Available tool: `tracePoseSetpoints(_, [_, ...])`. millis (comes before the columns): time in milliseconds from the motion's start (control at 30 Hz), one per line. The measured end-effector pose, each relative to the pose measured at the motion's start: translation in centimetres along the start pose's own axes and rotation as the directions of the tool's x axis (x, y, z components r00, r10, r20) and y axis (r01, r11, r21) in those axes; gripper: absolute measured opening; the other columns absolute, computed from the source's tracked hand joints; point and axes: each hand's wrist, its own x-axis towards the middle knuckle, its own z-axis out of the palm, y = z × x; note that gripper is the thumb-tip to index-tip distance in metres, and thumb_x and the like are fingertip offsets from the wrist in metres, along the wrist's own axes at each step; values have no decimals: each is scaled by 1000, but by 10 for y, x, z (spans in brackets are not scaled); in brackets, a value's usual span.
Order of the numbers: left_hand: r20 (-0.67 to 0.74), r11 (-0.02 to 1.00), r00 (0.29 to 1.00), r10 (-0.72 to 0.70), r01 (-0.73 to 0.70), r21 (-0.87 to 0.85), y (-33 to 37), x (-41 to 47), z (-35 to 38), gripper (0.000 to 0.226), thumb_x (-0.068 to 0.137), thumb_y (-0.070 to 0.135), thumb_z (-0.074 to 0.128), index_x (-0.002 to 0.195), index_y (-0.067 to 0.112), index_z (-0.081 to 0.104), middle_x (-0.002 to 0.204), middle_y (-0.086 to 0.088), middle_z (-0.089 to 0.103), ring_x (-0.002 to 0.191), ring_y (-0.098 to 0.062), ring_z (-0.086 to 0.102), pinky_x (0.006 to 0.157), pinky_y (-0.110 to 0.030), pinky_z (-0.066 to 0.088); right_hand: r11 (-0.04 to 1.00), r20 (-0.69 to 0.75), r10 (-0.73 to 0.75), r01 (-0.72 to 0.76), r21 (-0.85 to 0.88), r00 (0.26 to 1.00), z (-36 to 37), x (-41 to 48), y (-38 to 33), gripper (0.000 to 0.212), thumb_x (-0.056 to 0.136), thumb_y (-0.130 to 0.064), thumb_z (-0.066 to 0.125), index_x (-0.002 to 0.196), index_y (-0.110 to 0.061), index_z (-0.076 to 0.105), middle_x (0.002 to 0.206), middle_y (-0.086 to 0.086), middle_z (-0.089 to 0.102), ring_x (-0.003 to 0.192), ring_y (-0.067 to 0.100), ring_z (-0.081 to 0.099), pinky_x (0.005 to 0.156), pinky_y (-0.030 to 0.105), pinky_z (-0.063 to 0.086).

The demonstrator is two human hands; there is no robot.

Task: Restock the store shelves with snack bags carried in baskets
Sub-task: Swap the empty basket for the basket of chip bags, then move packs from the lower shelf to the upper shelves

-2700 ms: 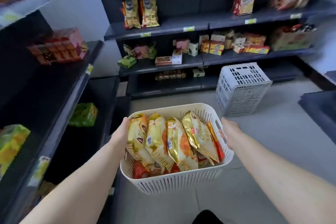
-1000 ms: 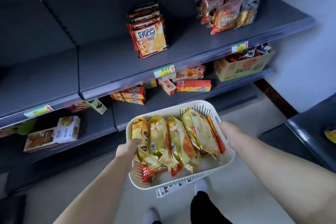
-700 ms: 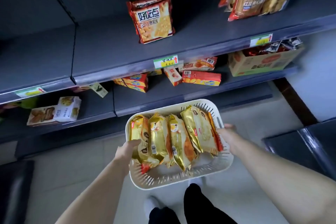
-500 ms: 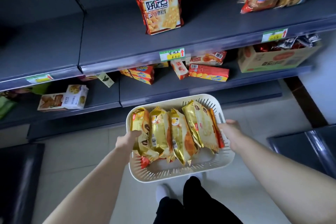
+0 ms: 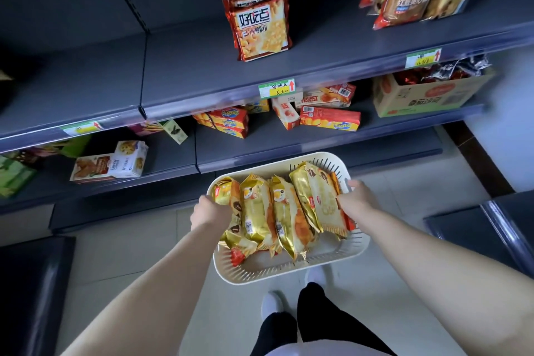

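Left hand (image 5: 209,209) and right hand (image 5: 357,199) each curl over opposite rims of the basket (image 5: 289,276), likely to keep it level so the bags (image 5: 277,211) packed inside don't spill. It hangs over the floor, facing a half-bare shelf (image 5: 202,66).

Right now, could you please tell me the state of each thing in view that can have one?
basket: held up by both hands, loaded.
gold snack bags: sealed, leaning in a row inside the basket.
left hand: grips the basket's left rim.
right hand: grips the basket's right rim.
cardboard box: open at the top, packets inside.
cracker bags: standing upright, one behind another.
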Motion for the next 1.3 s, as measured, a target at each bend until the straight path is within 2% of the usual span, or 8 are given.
tracePoseSetpoints(167, [5,962,962,272,-272,12,20,-9,3,15,87,20,55,96,32,55,82,2,61,83,-28,63,70,-33,55,910,174,-155,210,-358,972,3,-12,-6,38,90,-22,62,128,-24,61,133,2,60,116,25,58,91,28,48])
tracePoseSetpoints(267, [45,951,950,309,-308,-37,31,-11,11,32,88,17,59,119,22,66,71,12,53,61,-11,54,51,-20,41,818,255,-143,259,-513,956,9,-19,0,40,85,-39,66,122,-24,62,123,0,63,109,21,61,80,26,47])
tracePoseSetpoints(400, [98,953,948,303,-300,-46,34,-13,20,38,90,19,58,128,19,62,83,12,57,65,-3,53,47,-18,36,773,301,-79,249,-583,950,23,-20,10,37,82,-49,65,107,-23,59,103,-3,64,96,19,61,73,29,47])
tracePoseSetpoints(600, [138,965,955,262,-254,-70,36,-15,24,34,91,18,56,125,19,63,104,0,63,75,-14,59,50,-21,40,695,228,-152,268,-667,962,37,-19,12,20,87,-42,59,88,-22,58,83,-6,61,87,17,60,76,30,44])
tracePoseSetpoints(733, [154,966,954,255,-244,-86,41,-16,20,35,92,18,55,126,19,63,97,-1,63,73,-13,59,50,-21,40,642,205,-179,272,-717,962,40,-18,2,10,87,-13,53,81,-22,54,72,-7,53,78,18,54,75,31,37])
tracePoseSetpoints(967, [184,953,936,299,-282,-111,49,-26,13,34,93,20,55,126,19,62,107,-2,63,91,-21,60,68,-25,46,838,109,-333,346,-421,937,20,-21,-11,16,92,-30,48,103,-20,54,111,7,64,97,31,58,73,32,40])
tracePoseSetpoints(1100, [283,936,894,348,-319,-146,54,-37,9,38,90,27,65,126,16,62,100,3,61,89,-17,57,79,-28,46,949,-56,-271,257,-182,961,-7,-25,-50,24,94,-34,44,94,-13,57,98,13,63,99,35,62,71,32,42])
tracePoseSetpoints(1300, [546,902,731,410,-415,-122,48,-54,-3,108,59,67,81,148,27,36,142,8,46,128,-19,45,94,-32,37,913,3,-90,81,400,996,-43,-56,-81,34,94,-26,43,106,-1,62,90,20,72,78,35,73,74,44,61])
